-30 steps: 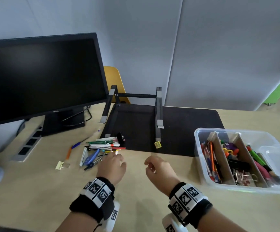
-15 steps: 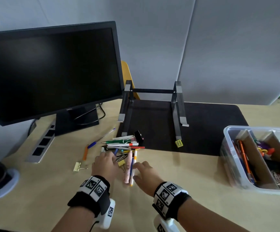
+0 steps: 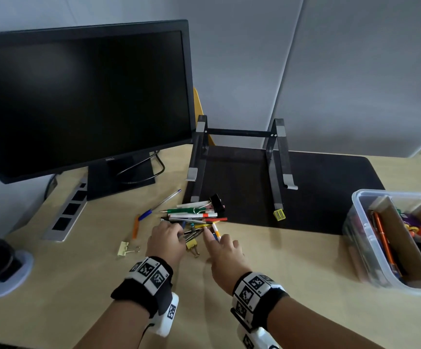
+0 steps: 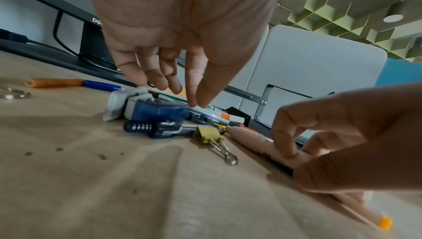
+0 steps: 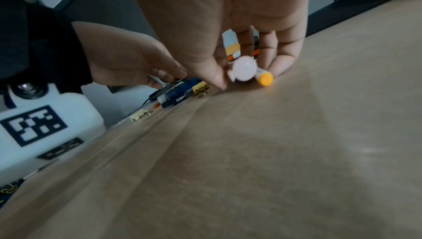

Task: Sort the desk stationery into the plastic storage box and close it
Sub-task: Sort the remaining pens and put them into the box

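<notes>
Both hands work at a heap of stationery (image 3: 196, 217) on the desk (image 3: 280, 273), at the front edge of the black mat (image 3: 317, 192) and in front of the monitor (image 3: 78, 96).

The right hand (image 3: 223, 250) has its thumb and fingers curled round a pink pen (image 4: 253, 138) that lies on the desk beside a white pen with an orange cap (image 5: 265, 78); the fingertips (image 4: 285, 145) press on the pink barrel.

The left hand (image 3: 165, 239) hovers over the near side of the heap with its fingers (image 4: 157, 73) pointing down, slightly apart and relaxed, just above a blue and grey stapler (image 4: 148, 109). It holds nothing that can be seen.

A yellow binder clip (image 3: 191, 245) lies between the 2 hands, touching a dark blue pen (image 4: 157, 129). A paler clip (image 3: 126, 249) sits alone toward the left edge, near an orange pen (image 3: 135, 227) and a blue one (image 3: 159, 205).

The clear plastic box (image 3: 363, 248) stands open near the right edge of the desk, well apart from the heap, with card dividers and pens already inside. A yellow sharpener (image 3: 279, 214) rests on the mat by a foot of the black laptop stand (image 3: 239, 157).
</notes>
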### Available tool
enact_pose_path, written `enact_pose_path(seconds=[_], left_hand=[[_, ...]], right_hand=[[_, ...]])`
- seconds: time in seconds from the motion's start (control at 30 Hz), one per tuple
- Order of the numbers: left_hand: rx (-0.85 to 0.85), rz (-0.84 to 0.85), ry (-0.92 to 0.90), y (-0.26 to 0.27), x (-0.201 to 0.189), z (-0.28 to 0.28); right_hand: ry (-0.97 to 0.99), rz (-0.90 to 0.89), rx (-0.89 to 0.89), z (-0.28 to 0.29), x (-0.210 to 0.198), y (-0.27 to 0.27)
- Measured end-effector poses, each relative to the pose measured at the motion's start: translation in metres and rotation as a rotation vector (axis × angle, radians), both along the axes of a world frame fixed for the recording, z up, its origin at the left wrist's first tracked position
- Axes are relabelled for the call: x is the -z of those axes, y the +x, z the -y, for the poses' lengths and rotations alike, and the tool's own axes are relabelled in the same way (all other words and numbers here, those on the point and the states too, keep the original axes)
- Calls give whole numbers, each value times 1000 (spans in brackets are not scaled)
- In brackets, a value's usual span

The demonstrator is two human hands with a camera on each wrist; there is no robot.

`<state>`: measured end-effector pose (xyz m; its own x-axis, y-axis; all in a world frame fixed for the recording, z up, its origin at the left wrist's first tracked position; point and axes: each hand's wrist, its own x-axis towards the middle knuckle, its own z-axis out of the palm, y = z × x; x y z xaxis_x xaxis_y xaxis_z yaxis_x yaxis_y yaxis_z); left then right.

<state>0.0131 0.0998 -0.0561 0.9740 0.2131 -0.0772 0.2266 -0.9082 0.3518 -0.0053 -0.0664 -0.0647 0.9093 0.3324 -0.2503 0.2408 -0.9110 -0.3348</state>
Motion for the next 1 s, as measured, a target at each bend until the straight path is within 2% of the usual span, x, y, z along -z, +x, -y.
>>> enact_pose_path(seconds=[0.17,0.33,0.47,0.63,0.87,1.0], left_hand=[[25,43,-10,13,-3,4],[86,69,5,31,-12,9],[108,19,40,45,-12,10],[146,-7,120,55,-6,8],[157,-68,245,61,1,2],[219,-57,305,66,2,1]], right_hand=[[-145,3,44,3,3,10],[-182,-10,47,3,22,23],[-294,-43,19,2,21,29],[-391,9,79,14,20,24],[-486,70,5,22,12,25],[-428,54,107,30,4,25]])
